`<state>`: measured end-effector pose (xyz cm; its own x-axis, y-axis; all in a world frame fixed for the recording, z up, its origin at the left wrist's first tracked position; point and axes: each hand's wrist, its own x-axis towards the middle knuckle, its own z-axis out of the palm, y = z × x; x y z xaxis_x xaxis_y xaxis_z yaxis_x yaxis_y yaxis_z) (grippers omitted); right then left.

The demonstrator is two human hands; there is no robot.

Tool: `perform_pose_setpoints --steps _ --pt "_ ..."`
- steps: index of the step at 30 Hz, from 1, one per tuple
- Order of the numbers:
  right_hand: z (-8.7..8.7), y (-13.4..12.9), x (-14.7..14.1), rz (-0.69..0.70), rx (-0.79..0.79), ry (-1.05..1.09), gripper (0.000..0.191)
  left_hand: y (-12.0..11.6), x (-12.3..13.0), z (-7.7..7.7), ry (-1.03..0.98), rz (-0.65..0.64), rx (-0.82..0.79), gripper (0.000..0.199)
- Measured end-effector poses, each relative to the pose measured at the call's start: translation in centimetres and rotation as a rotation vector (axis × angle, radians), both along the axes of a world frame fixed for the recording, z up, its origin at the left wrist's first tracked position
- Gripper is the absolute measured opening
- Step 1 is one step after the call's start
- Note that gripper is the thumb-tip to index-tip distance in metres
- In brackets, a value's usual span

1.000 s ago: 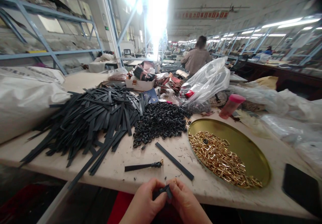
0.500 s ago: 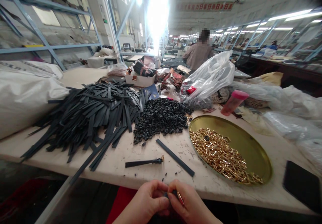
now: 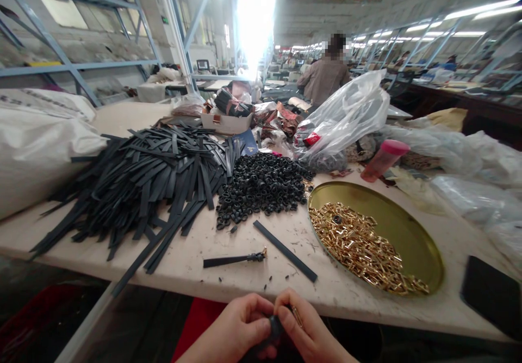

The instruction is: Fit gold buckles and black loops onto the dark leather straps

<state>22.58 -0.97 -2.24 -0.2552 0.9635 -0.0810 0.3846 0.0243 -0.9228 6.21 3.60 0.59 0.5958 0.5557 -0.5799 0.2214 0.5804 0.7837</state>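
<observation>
At the table's front edge, my left hand [image 3: 242, 325] pinches a black strap [image 3: 275, 326], mostly hidden by the fingers. Close against it, my right hand [image 3: 302, 325] is closed around the strap's other side, with a gold buckle [image 3: 297, 315] showing between the fingers. On the table just beyond lie a strap with a gold buckle fitted at one end [image 3: 234, 259] and a single flat black strip [image 3: 285, 251]. Farther back is a heap of small black loops [image 3: 265, 183]. Gold buckles [image 3: 359, 243] fill part of a round gold tray [image 3: 408, 227] on the right.
A large pile of black strips [image 3: 159, 178] covers the left of the table, some overhanging its front edge. A white sack [image 3: 41, 151], a pink-lidded container [image 3: 383, 161], clear plastic bags [image 3: 346, 118] and a black flat object [image 3: 489, 295] lie around. Farther off, a person [image 3: 326, 74] faces away.
My hands have shifted slightly at the same spot, and more of the black strap shows between them. The view has tilted down a little; the table's things lie unmoved.
</observation>
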Motion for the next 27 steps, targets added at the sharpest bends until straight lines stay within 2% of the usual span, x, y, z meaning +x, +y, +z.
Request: perform_pose_setpoints --steps 2,4,8,11,13,15,17,20,23,27 --pt "-0.6 0.0 -0.3 -0.069 0.01 0.054 0.029 0.3 -0.3 0.4 0.083 -0.117 0.056 0.016" --pt "-1.1 0.2 -0.6 -0.088 0.054 0.017 0.028 0.5 -0.6 0.7 0.142 -0.19 0.092 0.012" --pt "-1.5 0.5 -1.1 -0.032 0.142 -0.02 0.028 0.9 -0.4 0.7 0.173 -0.21 0.109 0.015" --pt "-1.6 0.3 -1.5 -0.012 0.13 0.012 0.033 1.1 -0.3 0.9 0.129 -0.282 0.141 0.019" --pt "-1.5 0.6 -1.7 -0.043 0.106 0.021 0.037 1.7 -0.6 1.4 0.142 -0.338 0.197 0.02" --pt "-1.1 1.6 -1.9 -0.084 0.13 -0.007 0.038 2.7 -1.1 1.9 0.218 -0.36 0.34 0.021" --pt "-0.6 3.7 -2.1 -0.126 0.214 -0.11 0.034 4.3 -1.6 2.0 0.38 -0.323 0.612 0.022" --pt "-0.6 7.7 -2.7 -0.178 0.368 -0.34 0.027 6.8 -2.0 1.0 0.707 -0.223 1.052 0.027" --pt "-2.1 10.4 -3.5 -0.172 0.504 -0.516 0.025 8.9 -2.7 -0.7 0.828 -0.172 1.159 0.026" --pt "-4.9 11.3 -4.0 -0.121 0.638 -0.644 0.032 11.9 -6.0 -1.4 0.97 -0.018 1.197 0.025"
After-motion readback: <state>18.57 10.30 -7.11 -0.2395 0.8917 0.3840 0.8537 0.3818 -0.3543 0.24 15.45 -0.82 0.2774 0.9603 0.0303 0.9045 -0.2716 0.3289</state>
